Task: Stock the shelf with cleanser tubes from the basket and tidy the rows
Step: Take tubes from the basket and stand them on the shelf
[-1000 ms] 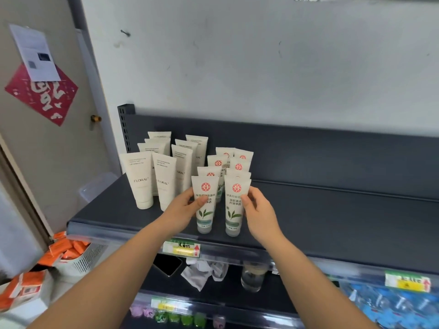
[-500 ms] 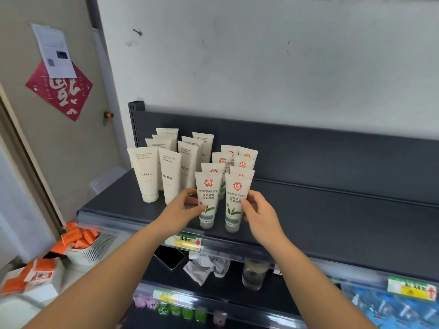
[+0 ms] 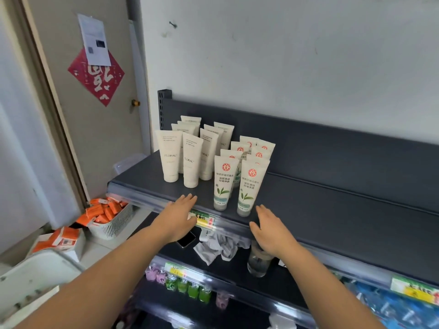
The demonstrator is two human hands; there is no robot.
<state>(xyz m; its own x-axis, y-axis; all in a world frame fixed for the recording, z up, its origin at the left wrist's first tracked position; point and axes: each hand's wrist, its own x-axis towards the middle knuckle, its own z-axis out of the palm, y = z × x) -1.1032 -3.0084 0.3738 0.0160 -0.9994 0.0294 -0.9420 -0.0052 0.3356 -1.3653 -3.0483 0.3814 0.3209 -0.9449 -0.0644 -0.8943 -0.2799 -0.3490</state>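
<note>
Grey metal shelf (image 3: 344, 210) carries white green-leaf cleanser tubes (image 3: 223, 184) upright in two rows beside cream FLORAL tubes (image 3: 170, 157). The left hand (image 3: 177, 219) and right hand (image 3: 270, 231) are near its front edge, each grip apart, holding nothing. The rows look tidy and the stocking probably nearly done.

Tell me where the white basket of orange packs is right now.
Head view, lower left: the white basket sits below the left end of the shelf, left of the left hand, beside a white box of orange packs.
</note>
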